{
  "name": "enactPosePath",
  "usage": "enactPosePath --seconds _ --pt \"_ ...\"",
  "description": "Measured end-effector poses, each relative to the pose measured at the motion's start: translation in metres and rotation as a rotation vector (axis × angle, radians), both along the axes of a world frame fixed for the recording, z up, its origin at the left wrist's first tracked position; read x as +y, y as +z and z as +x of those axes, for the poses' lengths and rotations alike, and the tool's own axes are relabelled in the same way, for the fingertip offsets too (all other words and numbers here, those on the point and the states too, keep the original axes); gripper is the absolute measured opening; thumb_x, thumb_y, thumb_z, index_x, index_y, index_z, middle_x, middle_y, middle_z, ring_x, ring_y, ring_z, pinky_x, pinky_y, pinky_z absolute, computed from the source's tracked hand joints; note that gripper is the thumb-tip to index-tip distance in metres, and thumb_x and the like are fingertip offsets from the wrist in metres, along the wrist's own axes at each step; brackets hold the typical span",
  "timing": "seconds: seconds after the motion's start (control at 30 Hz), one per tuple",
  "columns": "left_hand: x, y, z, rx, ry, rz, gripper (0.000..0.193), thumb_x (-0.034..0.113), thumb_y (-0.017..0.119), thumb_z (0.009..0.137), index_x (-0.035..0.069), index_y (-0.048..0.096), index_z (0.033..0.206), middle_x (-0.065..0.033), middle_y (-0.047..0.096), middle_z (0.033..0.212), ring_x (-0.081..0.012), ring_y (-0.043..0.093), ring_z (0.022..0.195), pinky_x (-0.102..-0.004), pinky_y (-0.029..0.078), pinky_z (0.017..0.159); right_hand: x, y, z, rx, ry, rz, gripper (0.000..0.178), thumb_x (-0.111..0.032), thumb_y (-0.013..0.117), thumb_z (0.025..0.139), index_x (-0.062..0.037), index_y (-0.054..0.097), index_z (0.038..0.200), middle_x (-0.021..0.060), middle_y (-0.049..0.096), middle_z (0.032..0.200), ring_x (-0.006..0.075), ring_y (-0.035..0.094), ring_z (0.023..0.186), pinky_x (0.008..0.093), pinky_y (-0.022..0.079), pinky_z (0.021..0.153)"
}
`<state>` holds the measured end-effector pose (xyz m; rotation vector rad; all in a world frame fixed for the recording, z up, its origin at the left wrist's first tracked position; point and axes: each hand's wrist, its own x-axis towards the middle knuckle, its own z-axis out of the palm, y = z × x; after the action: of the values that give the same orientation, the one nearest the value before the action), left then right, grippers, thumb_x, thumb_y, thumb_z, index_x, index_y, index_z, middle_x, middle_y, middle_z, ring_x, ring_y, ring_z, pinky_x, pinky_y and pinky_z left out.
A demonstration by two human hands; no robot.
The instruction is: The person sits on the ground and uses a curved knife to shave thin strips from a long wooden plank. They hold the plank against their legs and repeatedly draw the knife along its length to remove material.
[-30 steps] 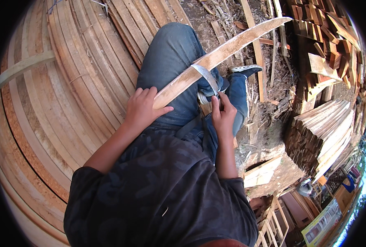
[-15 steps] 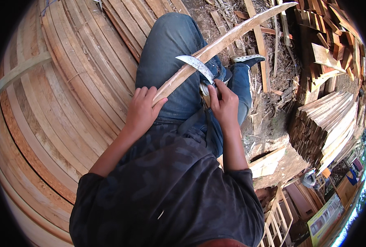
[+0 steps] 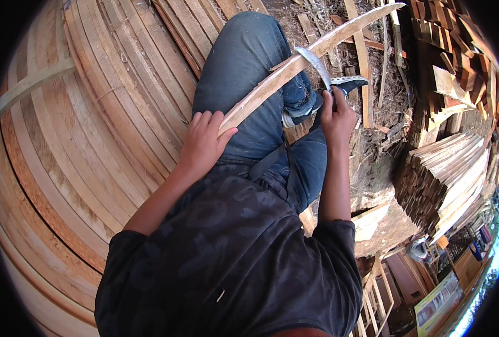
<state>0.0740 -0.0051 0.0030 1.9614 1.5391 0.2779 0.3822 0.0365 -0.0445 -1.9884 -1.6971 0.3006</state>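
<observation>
A long wooden strip with a rough pale edge lies slantwise across my thigh, its far end reaching up to the right. My left hand is closed round its near end, thumb along the side. In my right hand is a sickle, gripped by its handle, which the fingers mostly hide. The curved metal blade points up and left, its tip at the strip's right edge; I cannot tell whether they touch.
Long planks lie side by side under and left of me, with a crosswise batten over them. At the right stand a stack of thin strips and a pile of offcuts. Shavings litter the ground.
My right hand has moved the sickle up and to the right, farther out along the strip. My left hand keeps its hold on the near end.
</observation>
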Motion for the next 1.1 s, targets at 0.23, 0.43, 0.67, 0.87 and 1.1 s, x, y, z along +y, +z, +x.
enactPosePath --seconds 0.23,0.43,0.67,0.87,1.1 --pt "0.0 -0.005 -0.003 -0.017 0.008 0.008 0.032 0.029 0.067 0.091 0.001 0.051 0.094 -0.0154 0.05 0.086 -0.0336 0.047 0.083 -0.0433 0.042 0.077 -0.048 0.01 0.205 -0.1 -0.476 -0.082 0.036 -0.031 0.061 0.097 0.0017 0.07 0.109 0.0221 0.071 0.089 0.0338 0.069 0.077 0.0404 0.052 0.067" --pt "-0.001 -0.006 0.005 -0.011 -0.005 -0.001 0.033 0.029 0.067 0.091 0.001 0.051 0.091 -0.0154 0.05 0.086 -0.0336 0.047 0.083 -0.0431 0.042 0.076 -0.052 0.027 0.061 0.17 -0.279 -0.111 0.023 -0.018 0.062 0.097 0.0027 0.067 0.106 0.0066 0.052 0.059 0.0087 0.045 0.053 0.0275 0.036 0.048" --pt "0.005 -0.008 0.0 0.014 -0.017 -0.04 0.035 0.03 0.067 0.091 0.0 0.05 0.091 -0.0164 0.051 0.086 -0.0342 0.047 0.082 -0.044 0.042 0.075 -0.021 0.017 -0.045 0.326 0.09 -0.129 0.023 -0.022 0.071 0.089 -0.0061 0.067 0.104 0.0161 0.068 0.077 0.0321 0.068 0.065 0.0391 0.052 0.058" --pt "0.006 -0.008 0.006 0.0 -0.012 -0.037 0.037 0.031 0.068 0.091 0.0 0.05 0.089 -0.0166 0.051 0.086 -0.035 0.047 0.081 -0.0443 0.042 0.075 -0.005 0.006 -0.02 0.047 0.169 -0.048 0.022 -0.031 0.071 0.088 -0.0135 0.068 0.102 0.009 0.066 0.073 0.0297 0.067 0.064 0.0391 0.051 0.054" --pt "0.008 -0.007 0.006 -0.03 -0.007 -0.07 0.037 0.032 0.068 0.09 0.0 0.049 0.09 -0.0164 0.053 0.085 -0.0348 0.048 0.081 -0.0442 0.042 0.075 0.011 -0.012 0.0 -0.021 0.147 0.066 0.021 -0.031 0.071 0.088 -0.0144 0.069 0.102 0.0078 0.066 0.072 0.0296 0.066 0.062 0.0387 0.05 0.053"
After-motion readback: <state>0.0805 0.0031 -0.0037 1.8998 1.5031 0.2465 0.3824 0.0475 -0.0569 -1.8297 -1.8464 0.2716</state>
